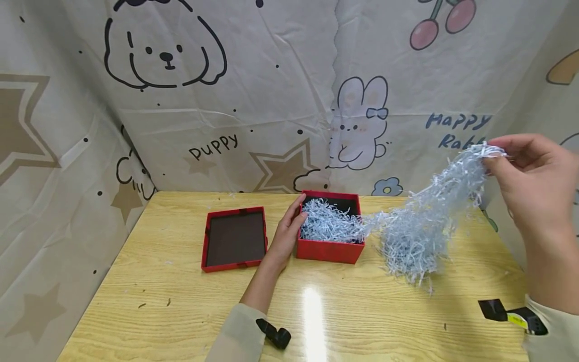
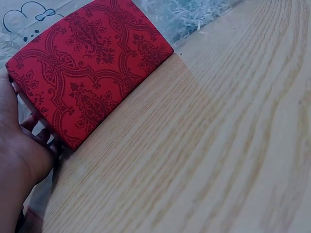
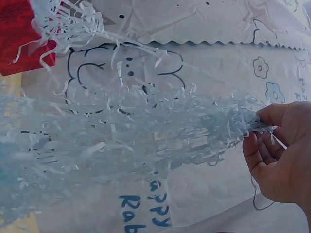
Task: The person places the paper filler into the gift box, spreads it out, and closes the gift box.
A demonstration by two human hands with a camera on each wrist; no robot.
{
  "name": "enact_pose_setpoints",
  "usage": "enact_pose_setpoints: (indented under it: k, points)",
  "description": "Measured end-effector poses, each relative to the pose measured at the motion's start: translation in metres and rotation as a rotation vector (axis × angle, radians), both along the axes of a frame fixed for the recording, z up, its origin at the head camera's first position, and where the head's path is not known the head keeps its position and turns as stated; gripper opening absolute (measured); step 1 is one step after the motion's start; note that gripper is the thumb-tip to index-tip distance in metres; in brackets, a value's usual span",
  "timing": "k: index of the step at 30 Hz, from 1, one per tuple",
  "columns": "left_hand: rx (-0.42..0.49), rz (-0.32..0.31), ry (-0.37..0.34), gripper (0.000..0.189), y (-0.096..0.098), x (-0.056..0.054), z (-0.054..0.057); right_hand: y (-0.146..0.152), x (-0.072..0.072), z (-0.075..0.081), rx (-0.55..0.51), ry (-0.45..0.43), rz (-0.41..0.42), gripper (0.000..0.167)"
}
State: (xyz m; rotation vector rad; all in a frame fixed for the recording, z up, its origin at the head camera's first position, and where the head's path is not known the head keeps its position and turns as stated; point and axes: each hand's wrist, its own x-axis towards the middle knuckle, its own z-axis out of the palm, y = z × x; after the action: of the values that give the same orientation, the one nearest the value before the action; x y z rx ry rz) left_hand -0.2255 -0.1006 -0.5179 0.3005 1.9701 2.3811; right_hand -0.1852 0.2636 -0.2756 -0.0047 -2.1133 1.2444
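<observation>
A red patterned box (image 1: 330, 251) stands uncovered on the table, part full of pale blue shredded paper (image 1: 332, 223). My left hand (image 1: 283, 236) holds the box by its left side, thumb at the rim and fingers along the outer wall. In the left wrist view the box's front wall (image 2: 92, 68) shows beside that hand. Up at the right, my right hand (image 1: 538, 176) pinches the top of a long clump of shredded paper (image 1: 420, 231) between thumb and fingers. The clump hangs down, with strands trailing back to the box. Right wrist view: the fingers grip its end.
A red lid (image 1: 235, 239) with a dark inside lies face up left of the box. Small scraps (image 1: 169, 302) dot the wooden table (image 1: 181, 322). A printed cloth (image 1: 276, 100) hangs behind the table and along both sides.
</observation>
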Motion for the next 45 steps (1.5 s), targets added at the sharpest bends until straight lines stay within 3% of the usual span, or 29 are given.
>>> enact_pose_setpoints:
  k: [12,18,23,29,36,40,45]
  points:
    - [0.008,-0.009,0.008,0.052,0.002,-0.001,0.001,-0.022,-0.006,0.045,-0.147,0.028,0.052,0.023]
    - [0.008,-0.02,0.019,0.051,0.004,-0.002,0.002,-0.028,-0.006,0.057,-0.153,0.017,0.051,0.024]
    - [0.025,-0.017,0.026,0.052,0.005,-0.004,0.002,-0.043,-0.008,0.059,-0.096,0.019,0.091,0.024]
    - [0.018,-0.027,0.017,0.051,0.006,-0.005,-0.001,-0.068,-0.016,0.058,-0.013,0.128,0.159,0.021]
    - [0.023,-0.022,0.018,0.051,0.005,-0.003,-0.004,-0.105,-0.028,0.057,-0.202,0.19,0.418,0.015]
    - [0.019,-0.018,0.018,0.052,0.003,-0.002,-0.003,-0.125,-0.033,0.057,-0.189,0.177,0.473,0.013]
    - [0.029,-0.008,0.036,0.051,0.001,-0.002,-0.002,-0.145,-0.036,0.045,-0.065,0.113,0.463,0.015]
